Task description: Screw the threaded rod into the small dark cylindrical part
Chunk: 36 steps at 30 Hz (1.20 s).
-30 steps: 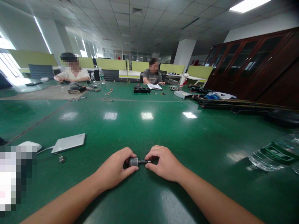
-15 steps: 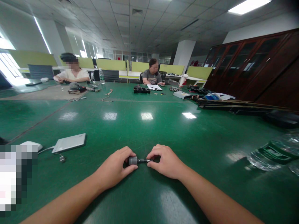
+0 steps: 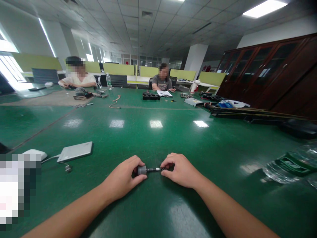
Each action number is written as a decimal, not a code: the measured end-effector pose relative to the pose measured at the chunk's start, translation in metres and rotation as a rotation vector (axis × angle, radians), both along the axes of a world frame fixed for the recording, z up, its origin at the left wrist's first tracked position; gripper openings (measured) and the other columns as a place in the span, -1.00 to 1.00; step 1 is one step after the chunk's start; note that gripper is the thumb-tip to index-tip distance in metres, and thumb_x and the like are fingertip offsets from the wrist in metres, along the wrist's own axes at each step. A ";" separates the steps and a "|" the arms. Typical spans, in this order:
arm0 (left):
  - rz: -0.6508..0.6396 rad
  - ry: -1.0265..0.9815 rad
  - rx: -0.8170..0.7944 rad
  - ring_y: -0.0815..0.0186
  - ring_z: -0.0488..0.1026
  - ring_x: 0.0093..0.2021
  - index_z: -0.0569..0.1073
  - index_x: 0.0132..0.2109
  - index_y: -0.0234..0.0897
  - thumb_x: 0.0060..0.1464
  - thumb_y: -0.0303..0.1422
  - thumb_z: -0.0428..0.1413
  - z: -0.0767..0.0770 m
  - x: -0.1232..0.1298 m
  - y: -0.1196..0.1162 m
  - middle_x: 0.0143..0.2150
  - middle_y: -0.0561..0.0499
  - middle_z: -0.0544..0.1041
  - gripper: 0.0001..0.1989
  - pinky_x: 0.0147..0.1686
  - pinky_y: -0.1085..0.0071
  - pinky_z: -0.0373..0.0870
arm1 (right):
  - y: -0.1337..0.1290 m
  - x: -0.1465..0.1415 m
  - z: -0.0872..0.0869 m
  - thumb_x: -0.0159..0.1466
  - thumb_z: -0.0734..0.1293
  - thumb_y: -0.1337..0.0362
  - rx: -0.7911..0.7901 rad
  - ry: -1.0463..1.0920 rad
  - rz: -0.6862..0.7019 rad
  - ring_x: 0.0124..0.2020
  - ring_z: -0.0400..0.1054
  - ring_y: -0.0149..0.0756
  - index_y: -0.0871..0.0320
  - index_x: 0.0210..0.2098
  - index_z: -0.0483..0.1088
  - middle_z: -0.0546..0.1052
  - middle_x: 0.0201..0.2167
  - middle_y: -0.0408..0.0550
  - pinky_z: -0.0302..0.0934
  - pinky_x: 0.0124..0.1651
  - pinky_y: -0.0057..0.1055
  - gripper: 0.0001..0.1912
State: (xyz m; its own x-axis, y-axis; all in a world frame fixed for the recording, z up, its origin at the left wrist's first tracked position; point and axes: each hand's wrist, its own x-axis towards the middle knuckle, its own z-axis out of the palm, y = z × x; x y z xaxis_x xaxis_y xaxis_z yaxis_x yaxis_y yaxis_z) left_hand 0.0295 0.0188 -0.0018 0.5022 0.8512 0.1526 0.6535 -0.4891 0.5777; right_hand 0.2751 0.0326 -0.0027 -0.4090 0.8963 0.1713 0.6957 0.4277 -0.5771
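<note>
A dark metal cylinder (image 3: 142,170), its slender shaft (image 3: 153,170) in place, sits pinched between thumb and fingers of the left grip (image 3: 123,177). Just off the shaft's tip, the right grip (image 3: 182,172) pinches a small coiled piece (image 3: 163,169), above the green desk (image 3: 153,142).

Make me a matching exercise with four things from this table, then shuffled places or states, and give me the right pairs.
Things:
1. Left hand
2. Right hand
3. Flat pale case
4. Green-labelled bottle

Places or states:
A. Farther right than both hands
B. Gripping the gray cylinder
C. Farther left than both hands
D. Pinching the small coiled part

Right pairs: 1-B, 2-D, 3-C, 4-A
</note>
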 end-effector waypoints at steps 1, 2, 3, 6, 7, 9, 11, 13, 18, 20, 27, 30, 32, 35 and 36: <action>-0.002 -0.002 0.000 0.25 0.41 -0.27 0.42 -0.13 -0.23 0.13 -0.34 0.20 0.000 0.000 0.000 -0.25 0.04 0.44 -0.83 -0.25 0.35 0.33 | 0.000 -0.001 0.000 0.06 0.47 0.36 -0.001 0.008 0.003 -0.37 0.35 -0.31 0.09 -0.40 0.57 0.53 -0.48 -0.14 0.18 -0.25 -0.37 -0.91; -0.004 -0.004 0.000 0.25 0.41 -0.27 0.42 -0.13 -0.23 0.12 -0.34 0.20 0.000 0.000 0.000 -0.25 0.04 0.44 -0.83 -0.25 0.35 0.33 | -0.001 -0.002 -0.001 0.06 0.46 0.36 0.002 0.017 0.008 -0.37 0.35 -0.31 0.10 -0.39 0.57 0.53 -0.47 -0.14 0.18 -0.25 -0.37 -0.91; -0.007 -0.006 -0.001 0.25 0.41 -0.27 0.42 -0.13 -0.24 0.12 -0.34 0.20 0.000 0.000 0.000 -0.25 0.04 0.44 -0.83 -0.25 0.35 0.32 | -0.001 -0.002 -0.001 0.07 0.46 0.36 0.007 0.027 0.016 -0.37 0.36 -0.31 0.11 -0.39 0.57 0.53 -0.47 -0.13 0.18 -0.24 -0.37 -0.91; -0.010 -0.003 -0.011 0.25 0.41 -0.27 0.42 -0.13 -0.23 0.12 -0.35 0.20 0.001 0.000 -0.001 -0.25 0.05 0.44 -0.83 -0.25 0.36 0.32 | -0.001 -0.003 0.000 0.08 0.46 0.38 0.029 0.050 0.052 -0.35 0.37 -0.32 0.11 -0.37 0.58 0.54 -0.45 -0.13 0.19 -0.23 -0.37 -0.90; -0.009 0.000 -0.015 0.25 0.41 -0.27 0.41 -0.12 -0.23 0.13 -0.35 0.20 0.002 0.000 -0.001 -0.25 0.05 0.45 -0.82 -0.25 0.35 0.32 | -0.002 -0.003 0.000 0.09 0.46 0.37 0.032 0.053 0.069 -0.35 0.36 -0.32 0.11 -0.36 0.58 0.54 -0.45 -0.13 0.19 -0.23 -0.37 -0.90; -0.007 0.004 -0.018 0.25 0.42 -0.26 0.41 -0.12 -0.23 0.13 -0.35 0.19 0.003 0.000 -0.002 -0.25 0.05 0.45 -0.82 -0.25 0.35 0.32 | -0.002 -0.004 -0.001 0.10 0.47 0.36 0.033 0.049 0.099 -0.35 0.36 -0.32 0.09 -0.35 0.58 0.54 -0.45 -0.14 0.18 -0.23 -0.37 -0.91; -0.001 0.009 -0.021 0.24 0.42 -0.26 0.41 -0.12 -0.23 0.14 -0.35 0.18 0.003 0.001 -0.002 -0.25 0.05 0.46 -0.83 -0.24 0.35 0.32 | -0.001 -0.004 -0.003 0.11 0.47 0.34 0.035 0.047 0.108 -0.34 0.36 -0.31 0.08 -0.34 0.59 0.55 -0.44 -0.14 0.18 -0.21 -0.36 -0.90; -0.001 0.013 -0.025 0.23 0.43 -0.25 0.42 -0.12 -0.22 0.14 -0.33 0.19 0.003 0.001 -0.002 -0.25 0.05 0.48 -0.83 -0.23 0.35 0.32 | -0.001 -0.007 -0.005 0.12 0.49 0.34 0.036 0.058 0.107 -0.32 0.37 -0.31 0.07 -0.32 0.60 0.57 -0.41 -0.14 0.18 -0.19 -0.36 -0.88; -0.042 0.021 -0.012 0.22 0.44 -0.22 0.43 -0.10 -0.19 0.15 -0.28 0.20 -0.001 0.000 -0.003 -0.25 0.05 0.51 -0.81 -0.22 0.35 0.32 | -0.003 -0.020 -0.012 0.13 0.50 0.30 0.058 0.088 0.170 -0.30 0.39 -0.32 0.07 -0.29 0.60 0.61 -0.38 -0.15 0.18 -0.15 -0.35 -0.87; -0.061 0.019 -0.002 0.22 0.45 -0.22 0.44 -0.12 -0.19 0.15 -0.29 0.19 -0.002 0.000 -0.004 -0.25 0.04 0.51 -0.83 -0.22 0.35 0.33 | -0.005 -0.025 -0.012 0.13 0.50 0.31 0.073 0.085 0.179 -0.30 0.40 -0.32 0.08 -0.29 0.60 0.61 -0.38 -0.15 0.17 -0.15 -0.35 -0.88; -0.093 0.009 0.021 0.24 0.43 -0.23 0.41 -0.12 -0.22 0.07 -0.35 0.22 0.000 0.003 -0.005 -0.21 0.02 0.48 -0.77 -0.25 0.37 0.35 | -0.009 -0.029 -0.011 0.12 0.48 0.33 0.076 0.083 0.152 -0.30 0.38 -0.30 0.08 -0.31 0.57 0.58 -0.39 -0.13 0.16 -0.16 -0.34 -0.88; -0.076 0.014 0.031 0.24 0.43 -0.23 0.41 -0.12 -0.22 0.10 -0.38 0.19 0.000 0.004 -0.004 -0.22 0.02 0.47 -0.82 -0.24 0.37 0.34 | -0.010 -0.028 -0.011 0.10 0.47 0.35 0.091 0.087 0.163 -0.29 0.37 -0.30 0.10 -0.29 0.56 0.57 -0.38 -0.13 0.16 -0.15 -0.33 -0.85; -0.068 0.028 0.038 0.23 0.43 -0.22 0.42 -0.12 -0.22 0.12 -0.36 0.19 -0.001 0.004 -0.004 -0.23 0.02 0.48 -0.82 -0.22 0.36 0.34 | -0.010 -0.027 -0.010 0.09 0.46 0.37 0.096 0.087 0.170 -0.29 0.37 -0.30 0.12 -0.28 0.55 0.56 -0.37 -0.12 0.16 -0.15 -0.33 -0.83; -0.062 0.039 0.053 0.22 0.43 -0.21 0.44 -0.11 -0.23 0.13 -0.33 0.20 -0.001 0.003 -0.004 -0.23 0.02 0.49 -0.81 -0.20 0.33 0.34 | -0.011 -0.026 -0.009 0.12 0.42 0.38 0.096 0.079 0.175 -0.29 0.36 -0.30 0.13 -0.27 0.55 0.56 -0.37 -0.11 0.15 -0.15 -0.33 -0.85; -0.064 0.039 0.057 0.22 0.43 -0.21 0.44 -0.10 -0.23 0.14 -0.32 0.20 -0.001 0.003 -0.004 -0.23 0.02 0.48 -0.81 -0.19 0.33 0.34 | -0.011 -0.026 -0.009 0.14 0.41 0.39 0.096 0.077 0.176 -0.29 0.36 -0.30 0.13 -0.27 0.55 0.55 -0.37 -0.11 0.15 -0.16 -0.33 -0.85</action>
State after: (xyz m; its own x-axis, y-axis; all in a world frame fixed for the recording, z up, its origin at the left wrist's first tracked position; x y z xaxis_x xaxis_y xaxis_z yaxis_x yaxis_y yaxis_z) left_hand 0.0321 0.0145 -0.0023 0.5616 0.8077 0.1796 0.6413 -0.5621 0.5223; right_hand 0.2491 0.0214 -0.0121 -0.5403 0.7902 0.2892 0.5606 0.5943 -0.5766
